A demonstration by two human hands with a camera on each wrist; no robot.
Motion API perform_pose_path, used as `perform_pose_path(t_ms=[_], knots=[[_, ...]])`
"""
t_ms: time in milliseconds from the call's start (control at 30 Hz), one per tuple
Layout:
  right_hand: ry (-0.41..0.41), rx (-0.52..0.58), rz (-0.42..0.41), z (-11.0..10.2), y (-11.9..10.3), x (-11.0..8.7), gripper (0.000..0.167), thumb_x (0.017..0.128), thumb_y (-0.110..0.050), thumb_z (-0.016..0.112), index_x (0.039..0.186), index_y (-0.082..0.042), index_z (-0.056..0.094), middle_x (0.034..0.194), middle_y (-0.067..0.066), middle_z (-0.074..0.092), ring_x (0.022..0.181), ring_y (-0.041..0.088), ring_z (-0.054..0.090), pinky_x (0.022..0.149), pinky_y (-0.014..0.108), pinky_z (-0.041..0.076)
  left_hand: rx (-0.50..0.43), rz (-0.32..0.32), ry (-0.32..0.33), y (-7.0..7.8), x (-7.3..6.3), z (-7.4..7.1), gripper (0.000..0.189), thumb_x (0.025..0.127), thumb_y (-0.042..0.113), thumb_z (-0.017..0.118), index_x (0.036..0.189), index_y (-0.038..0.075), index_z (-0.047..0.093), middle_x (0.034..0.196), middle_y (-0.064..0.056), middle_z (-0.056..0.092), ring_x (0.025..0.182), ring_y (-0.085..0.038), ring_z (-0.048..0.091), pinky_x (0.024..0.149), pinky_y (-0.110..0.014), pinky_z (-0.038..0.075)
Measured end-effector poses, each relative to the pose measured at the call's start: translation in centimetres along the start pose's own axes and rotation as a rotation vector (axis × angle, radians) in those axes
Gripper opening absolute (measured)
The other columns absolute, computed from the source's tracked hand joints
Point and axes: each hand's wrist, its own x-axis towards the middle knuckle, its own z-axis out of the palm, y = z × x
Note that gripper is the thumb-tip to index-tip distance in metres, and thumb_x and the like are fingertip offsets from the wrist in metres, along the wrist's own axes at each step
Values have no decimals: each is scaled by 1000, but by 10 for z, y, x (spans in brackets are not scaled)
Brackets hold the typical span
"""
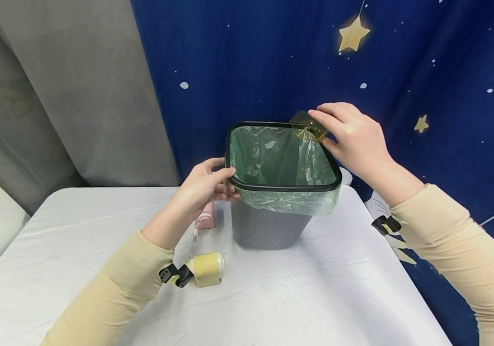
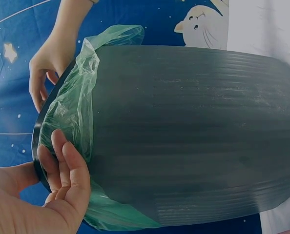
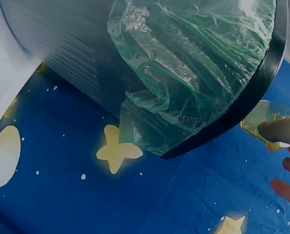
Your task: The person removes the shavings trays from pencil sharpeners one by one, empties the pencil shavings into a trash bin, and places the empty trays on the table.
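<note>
A grey trash can stands tilted on the white table, lined with a green plastic bag folded over its black rim. My left hand grips the rim at its left side, thumb over the top and fingers against the outside, as the left wrist view also shows. Above the rim's far right corner, my right hand pinches a small see-through amber plastic box. In the right wrist view the box sits beside the rim, with a fingertip on it. The can's bottom inside is hidden.
A pink object with a white part lies left of the can, partly behind my left hand. Nearer stands or lies a yellow cylinder with a white end. Behind the table hangs a blue star-patterned curtain.
</note>
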Motion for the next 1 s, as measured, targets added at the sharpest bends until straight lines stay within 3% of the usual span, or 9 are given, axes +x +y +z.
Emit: perform_pose_path(t_ms=[500,1000], knots=[[112,-13,-80,3,0,-1,59,70,17,69,122,-9,65,117,14,61,109,33,56,80,51,50,-9,9,-1,0,-1,0,59,98,10,53,147,-2,22,64,-9,59,57,-19,65,66,-37,57],[195,-65,-145,5,1,0,53,76,18,63,121,-10,67,116,14,63,106,32,59,66,47,50,4,6,2,-1,-1,0,57,98,10,53,146,-2,24,66,-9,59,57,-19,65,67,-37,57]])
